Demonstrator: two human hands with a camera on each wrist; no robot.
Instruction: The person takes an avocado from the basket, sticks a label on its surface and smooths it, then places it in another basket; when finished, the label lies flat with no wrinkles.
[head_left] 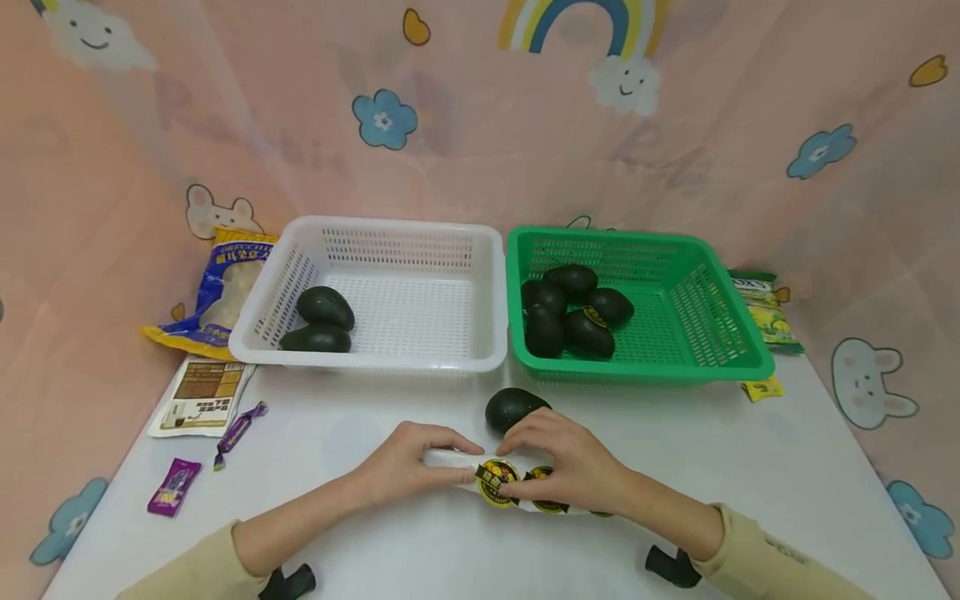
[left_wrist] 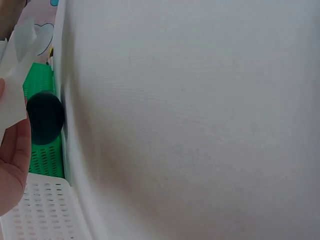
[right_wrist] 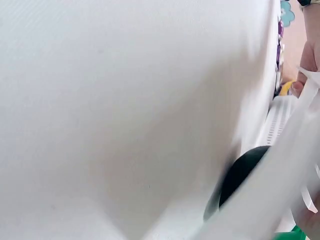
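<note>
Near the front edge of the white counter (head_left: 750, 467) I hold a white backing strip of round black-and-yellow stickers (head_left: 497, 481) between both hands. My left hand (head_left: 405, 463) pinches its bare end, fingers curled round it; my right hand (head_left: 573, 462) grips the sticker end, thumb on a label. A loose dark green avocado (head_left: 512, 407) lies just behind my right hand's fingers, in front of the gap between the two baskets. The white plastic basket (head_left: 390, 354) at the back left holds two avocados; the green plastic basket (head_left: 720, 367) at the back right holds several, one visibly labelled. My worry: the strip is thin and limp, so a hard pull could tear it or fold a sticker onto itself, and a knuckle could nudge the loose avocado and set it rolling.
</note>
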